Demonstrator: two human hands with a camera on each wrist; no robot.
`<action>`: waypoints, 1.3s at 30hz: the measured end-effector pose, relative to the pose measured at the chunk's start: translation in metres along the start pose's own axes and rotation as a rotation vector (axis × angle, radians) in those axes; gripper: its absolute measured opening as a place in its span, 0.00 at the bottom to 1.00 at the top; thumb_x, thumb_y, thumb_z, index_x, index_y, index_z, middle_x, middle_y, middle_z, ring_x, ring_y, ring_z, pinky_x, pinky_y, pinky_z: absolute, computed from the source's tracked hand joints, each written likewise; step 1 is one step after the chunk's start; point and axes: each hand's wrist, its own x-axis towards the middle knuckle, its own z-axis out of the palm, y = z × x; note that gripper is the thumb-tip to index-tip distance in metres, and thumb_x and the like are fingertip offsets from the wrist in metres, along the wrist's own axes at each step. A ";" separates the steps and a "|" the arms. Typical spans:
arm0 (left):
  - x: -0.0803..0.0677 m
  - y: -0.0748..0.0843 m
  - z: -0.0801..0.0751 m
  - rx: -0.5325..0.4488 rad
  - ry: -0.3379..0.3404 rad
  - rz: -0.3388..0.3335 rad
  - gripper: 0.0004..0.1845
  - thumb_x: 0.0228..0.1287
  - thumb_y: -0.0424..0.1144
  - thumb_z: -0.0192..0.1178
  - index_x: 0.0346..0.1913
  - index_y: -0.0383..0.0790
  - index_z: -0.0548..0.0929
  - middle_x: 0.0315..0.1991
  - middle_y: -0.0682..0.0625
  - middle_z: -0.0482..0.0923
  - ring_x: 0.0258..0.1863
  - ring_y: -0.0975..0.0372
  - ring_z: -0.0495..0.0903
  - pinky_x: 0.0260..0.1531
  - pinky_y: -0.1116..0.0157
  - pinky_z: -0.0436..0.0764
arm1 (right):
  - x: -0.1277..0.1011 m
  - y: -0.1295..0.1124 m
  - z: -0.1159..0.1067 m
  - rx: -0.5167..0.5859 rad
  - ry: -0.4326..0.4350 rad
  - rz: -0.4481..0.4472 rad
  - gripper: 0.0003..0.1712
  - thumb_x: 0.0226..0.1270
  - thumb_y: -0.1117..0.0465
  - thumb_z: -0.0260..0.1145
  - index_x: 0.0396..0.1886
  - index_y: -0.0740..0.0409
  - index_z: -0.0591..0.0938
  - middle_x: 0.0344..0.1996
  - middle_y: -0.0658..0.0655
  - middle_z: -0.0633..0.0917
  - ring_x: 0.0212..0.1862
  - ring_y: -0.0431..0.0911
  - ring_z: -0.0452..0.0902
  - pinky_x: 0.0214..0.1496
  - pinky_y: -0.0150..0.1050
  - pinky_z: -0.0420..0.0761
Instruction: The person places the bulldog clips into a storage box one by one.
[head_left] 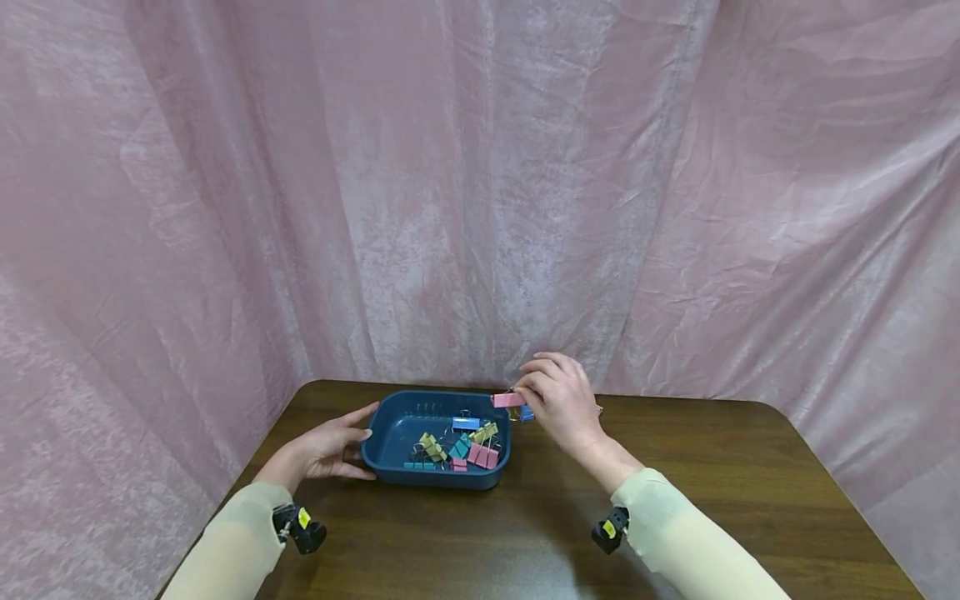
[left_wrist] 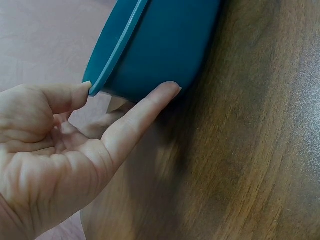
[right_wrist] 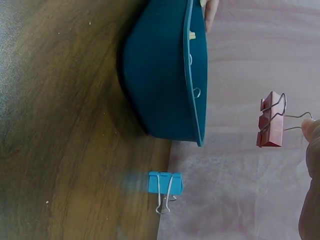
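A dark blue plastic basket stands on the table with several binder clips in it: yellow, teal, pink and a blue one. My left hand is at its left end; in the left wrist view the thumb touches the rim and a straight finger lies against the outer wall. Above the basket's right rim, my right hand pinches a pink binder clip by one wire handle. On the table just right of the basket is another blue binder clip, partly hidden by the right hand in the head view.
The brown wooden table extends in front of the basket and to its right. A pink velvet curtain hangs right behind the table's back edge and along the sides.
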 end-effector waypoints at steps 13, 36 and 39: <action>-0.002 0.001 0.001 0.006 0.014 -0.003 0.33 0.83 0.33 0.43 0.84 0.53 0.49 0.74 0.23 0.51 0.65 0.29 0.68 0.47 0.37 0.82 | -0.001 -0.007 0.010 0.004 -0.010 0.006 0.05 0.59 0.61 0.80 0.32 0.53 0.90 0.41 0.53 0.89 0.56 0.54 0.79 0.63 0.55 0.75; -0.002 0.001 0.001 0.002 0.009 0.001 0.33 0.83 0.33 0.44 0.83 0.53 0.49 0.74 0.23 0.53 0.64 0.30 0.70 0.47 0.37 0.82 | -0.002 -0.021 0.028 0.007 -0.096 0.003 0.05 0.59 0.62 0.79 0.30 0.51 0.89 0.42 0.51 0.89 0.55 0.52 0.79 0.63 0.53 0.74; -0.002 0.000 0.001 0.004 0.008 0.003 0.33 0.83 0.33 0.43 0.84 0.53 0.49 0.74 0.23 0.53 0.64 0.30 0.70 0.47 0.37 0.82 | -0.002 -0.023 0.031 0.003 -0.102 -0.008 0.05 0.57 0.61 0.80 0.30 0.50 0.89 0.42 0.50 0.89 0.56 0.52 0.79 0.63 0.52 0.75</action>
